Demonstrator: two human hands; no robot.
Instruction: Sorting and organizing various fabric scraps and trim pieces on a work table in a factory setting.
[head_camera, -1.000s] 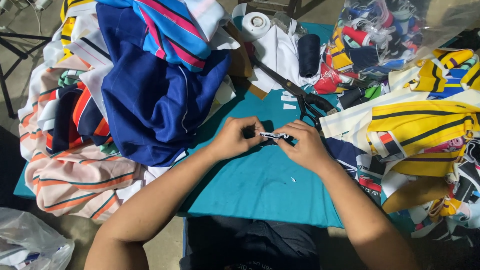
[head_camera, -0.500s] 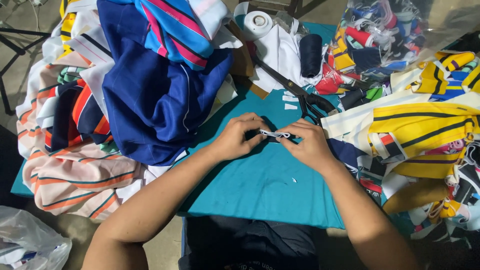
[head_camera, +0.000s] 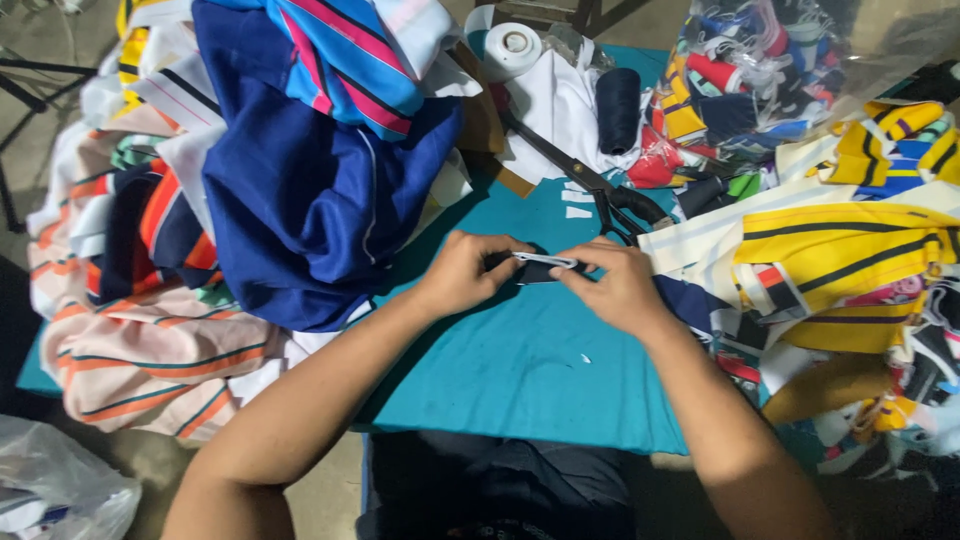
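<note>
I see both hands, left and right, fingers pinching a white strip over dark cloth; scissors at 12 o'clock.

— What do we record for the arms?

— We note both forearms bare, entering from the lower edge and converging toward the middle. The left runs up from the lower left, the right from the lower right, elbows spread wide.

— And the hands?

— We find the left hand curled, knuckles up, fingers pinched at its inner side. The right hand mirrors it, thumb and forefinger pressed together. The fingertips of both nearly meet, each pinching one end of the same small piece.

— Wrists?

— We log both as roughly straight, palms turned downward and inward.
</note>
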